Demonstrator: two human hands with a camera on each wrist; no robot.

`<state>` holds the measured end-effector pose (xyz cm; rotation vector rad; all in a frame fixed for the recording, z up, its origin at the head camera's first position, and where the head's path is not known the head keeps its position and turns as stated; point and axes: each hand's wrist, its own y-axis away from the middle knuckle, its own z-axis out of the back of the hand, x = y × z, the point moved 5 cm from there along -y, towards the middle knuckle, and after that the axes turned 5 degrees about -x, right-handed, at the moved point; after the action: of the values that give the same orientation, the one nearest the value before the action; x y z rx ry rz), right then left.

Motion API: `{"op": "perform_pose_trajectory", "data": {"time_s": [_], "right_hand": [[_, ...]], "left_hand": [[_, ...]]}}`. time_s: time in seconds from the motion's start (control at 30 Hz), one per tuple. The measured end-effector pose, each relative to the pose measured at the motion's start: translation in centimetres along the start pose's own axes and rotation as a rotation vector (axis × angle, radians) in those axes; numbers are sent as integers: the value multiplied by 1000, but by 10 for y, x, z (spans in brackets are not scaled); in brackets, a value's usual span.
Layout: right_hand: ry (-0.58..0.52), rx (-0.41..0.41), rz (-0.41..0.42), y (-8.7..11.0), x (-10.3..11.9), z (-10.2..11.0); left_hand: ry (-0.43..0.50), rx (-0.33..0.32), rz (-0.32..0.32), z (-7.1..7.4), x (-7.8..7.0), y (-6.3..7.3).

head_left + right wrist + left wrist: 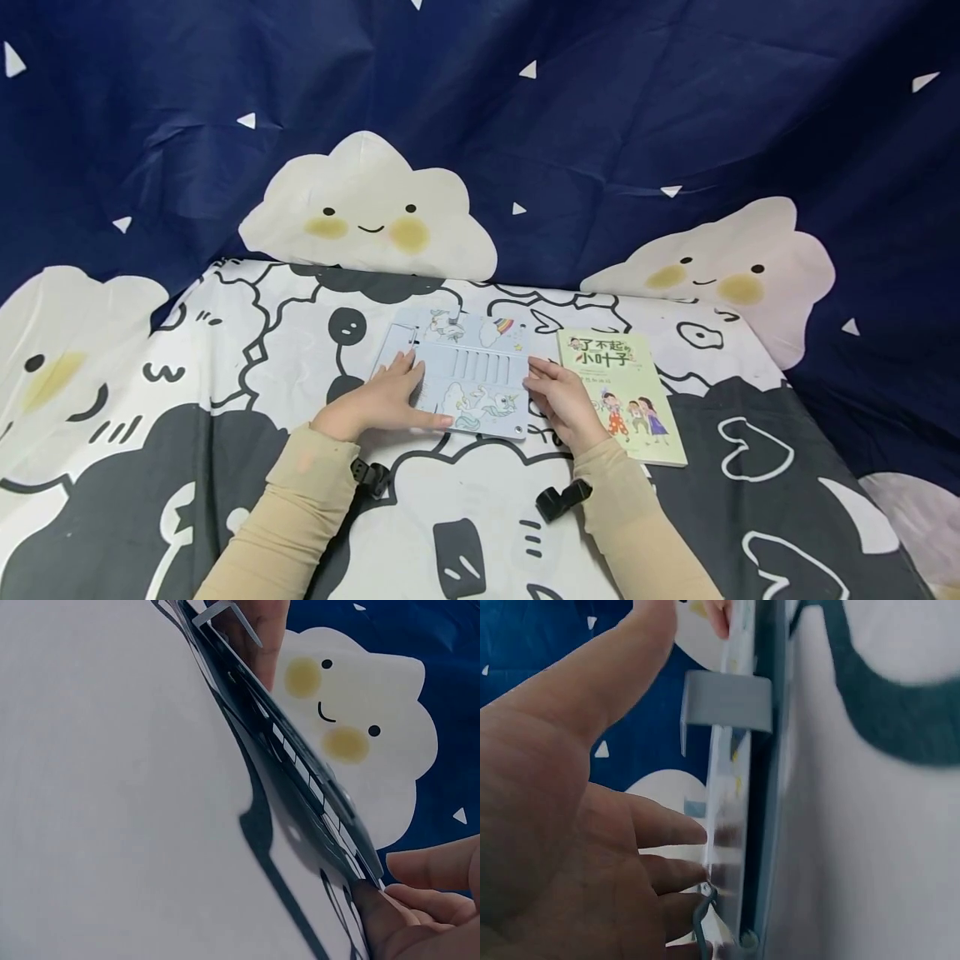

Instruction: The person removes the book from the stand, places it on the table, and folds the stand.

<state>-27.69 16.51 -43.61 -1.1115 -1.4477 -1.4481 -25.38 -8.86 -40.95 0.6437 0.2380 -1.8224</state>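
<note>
A light blue book stand [437,365] with unicorn pictures and a row of slots lies on the patterned cloth in the head view. My left hand [381,402] is spread over its left side, fingers extended and thumb along the front edge. In the left wrist view the stand shows edge-on, a grey clip [727,701] jutting from it and the fingertips at its far face. My right hand [562,402] pinches the stand's right edge, thumb below and fingers above in the right wrist view, where a gap shows under part of the panel.
A pale green children's book [622,387] lies on the cloth just right of the stand, partly behind my right wrist. The black-and-white cloth [480,500] covers the surface. Behind it hangs a dark blue curtain [570,125] with clouds.
</note>
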Motion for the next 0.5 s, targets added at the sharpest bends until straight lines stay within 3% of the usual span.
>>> {"op": "perform_pose_trajectory", "data": {"time_s": [0.27, 0.5], "right_hand": [[39, 21, 12, 1, 1, 0], [60, 30, 13, 1, 1, -1]], "left_hand": [[32, -31, 6, 4, -4, -11], [71, -72, -36, 18, -6, -41]]}}
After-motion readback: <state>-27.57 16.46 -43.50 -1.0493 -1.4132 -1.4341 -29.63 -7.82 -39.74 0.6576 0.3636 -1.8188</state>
